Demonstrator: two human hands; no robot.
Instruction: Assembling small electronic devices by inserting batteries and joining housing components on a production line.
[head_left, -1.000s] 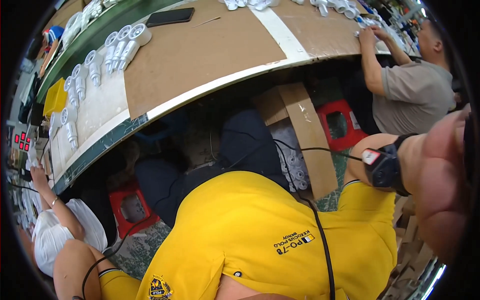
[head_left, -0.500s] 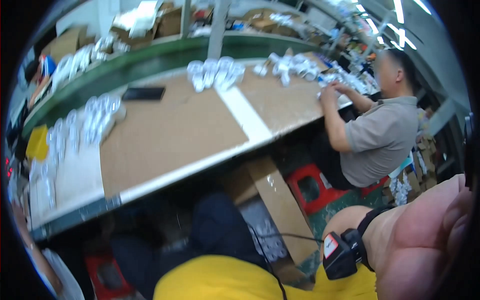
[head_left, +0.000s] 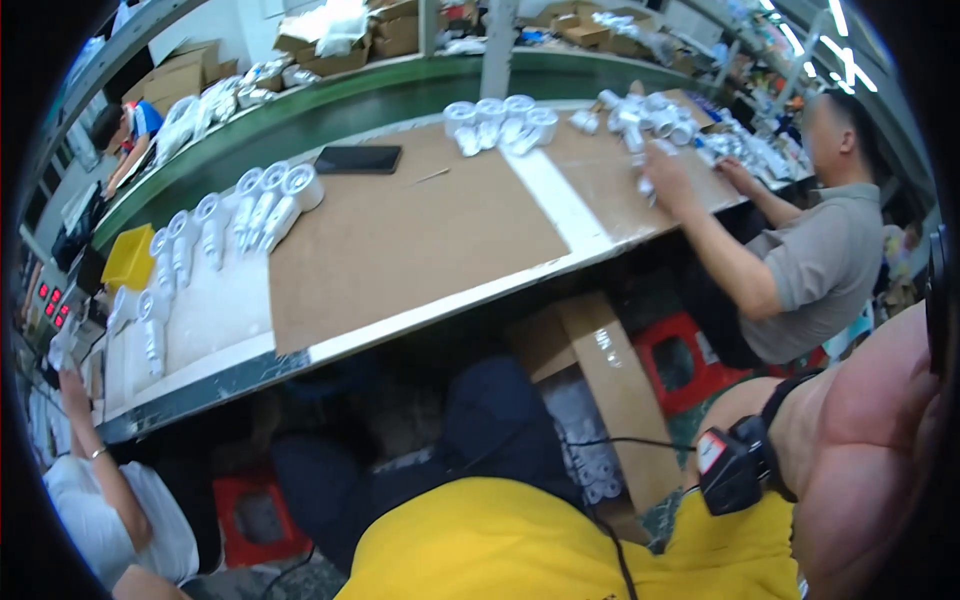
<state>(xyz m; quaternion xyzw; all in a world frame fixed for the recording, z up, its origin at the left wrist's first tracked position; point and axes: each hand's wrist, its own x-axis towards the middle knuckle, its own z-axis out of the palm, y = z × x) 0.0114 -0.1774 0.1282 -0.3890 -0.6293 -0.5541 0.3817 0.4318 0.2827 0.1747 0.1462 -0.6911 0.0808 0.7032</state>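
Right hand [head_left: 868, 440]: yours is raised near 3 o'clock, looming close; its fingers run off the edge of view, so how far they are spread, or whether they hold anything, you can't make out here.
Left hand: yours is outside the frame, so which hand is nearer can't be judged.
White parts [head_left: 283, 221]: on the table [head_left: 215, 335], toward 10 o'clock from your right hand, well apart, past the brown mat [head_left: 420, 240].
Long axis: round heads toward 12 to 1 o'clock, narrow ends toward 6 to 7.
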